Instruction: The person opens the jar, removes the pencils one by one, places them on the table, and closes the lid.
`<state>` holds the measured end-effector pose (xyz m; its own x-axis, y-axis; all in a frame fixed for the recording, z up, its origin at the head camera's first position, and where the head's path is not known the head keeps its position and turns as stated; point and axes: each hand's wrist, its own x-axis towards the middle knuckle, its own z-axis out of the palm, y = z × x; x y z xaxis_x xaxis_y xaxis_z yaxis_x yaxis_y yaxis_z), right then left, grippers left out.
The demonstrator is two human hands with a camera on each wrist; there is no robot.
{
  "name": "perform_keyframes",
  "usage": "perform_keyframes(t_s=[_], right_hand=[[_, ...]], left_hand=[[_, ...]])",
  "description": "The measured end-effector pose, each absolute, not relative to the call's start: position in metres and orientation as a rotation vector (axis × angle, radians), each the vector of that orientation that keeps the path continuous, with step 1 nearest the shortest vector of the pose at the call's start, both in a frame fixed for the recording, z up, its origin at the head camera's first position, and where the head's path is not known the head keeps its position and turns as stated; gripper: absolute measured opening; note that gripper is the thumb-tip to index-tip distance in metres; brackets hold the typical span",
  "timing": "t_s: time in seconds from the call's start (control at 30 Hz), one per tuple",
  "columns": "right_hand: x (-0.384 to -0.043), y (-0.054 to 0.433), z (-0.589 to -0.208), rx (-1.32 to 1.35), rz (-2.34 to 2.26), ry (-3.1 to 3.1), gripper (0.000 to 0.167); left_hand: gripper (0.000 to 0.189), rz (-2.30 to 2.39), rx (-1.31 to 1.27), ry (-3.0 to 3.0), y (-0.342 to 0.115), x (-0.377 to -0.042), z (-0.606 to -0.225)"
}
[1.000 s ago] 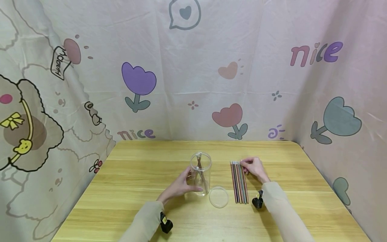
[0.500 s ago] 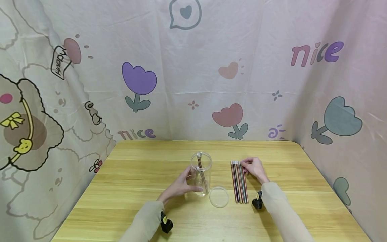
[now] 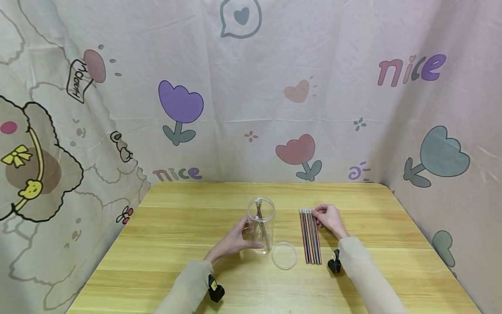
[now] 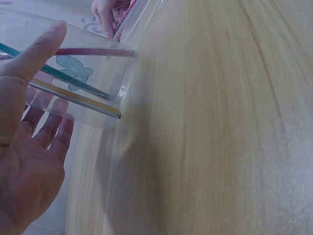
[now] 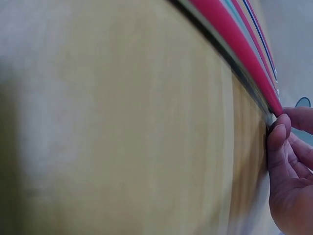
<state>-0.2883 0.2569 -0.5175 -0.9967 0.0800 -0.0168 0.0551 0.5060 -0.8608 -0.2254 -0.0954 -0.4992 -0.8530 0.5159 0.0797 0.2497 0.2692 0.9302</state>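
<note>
A clear plastic jar (image 3: 268, 233) stands upright on the table without its lid. My left hand (image 3: 234, 240) grips it from the left, thumb on the near side and fingers round the far side. Inside lean a red pencil (image 4: 98, 51), a teal pencil (image 4: 73, 80) and a yellow-orange pencil (image 4: 78, 98). To the jar's right, a row of several pencils (image 3: 309, 237) lies side by side, pointing away from me. With thumb and fingertips, my right hand (image 3: 330, 218) pinches the far end of the rightmost one, a red pencil (image 5: 239, 46) in the right wrist view.
A round clear lid (image 3: 284, 256) lies flat between the jar and the pencil row. The wooden table (image 3: 164, 226) reaches back to a printed cloth (image 3: 243, 87) hanging behind and at both sides.
</note>
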Motion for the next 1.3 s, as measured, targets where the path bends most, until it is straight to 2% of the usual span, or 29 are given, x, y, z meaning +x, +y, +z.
perform_keyframes(t_s=[0.97,1.3], right_hand=[[-0.2847,0.2549,-0.5147,-0.125,1.568,-2.700,0.021],[-0.2828,0.2571,-0.5126,-0.109,1.666,-2.671,0.025]], left_hand=[[0.096,1.621,0.686,2.304,-0.0951,-0.2243,-0.4996],[0.096,1.620,0.699,2.305,-0.0948,-0.2235,-0.4985]])
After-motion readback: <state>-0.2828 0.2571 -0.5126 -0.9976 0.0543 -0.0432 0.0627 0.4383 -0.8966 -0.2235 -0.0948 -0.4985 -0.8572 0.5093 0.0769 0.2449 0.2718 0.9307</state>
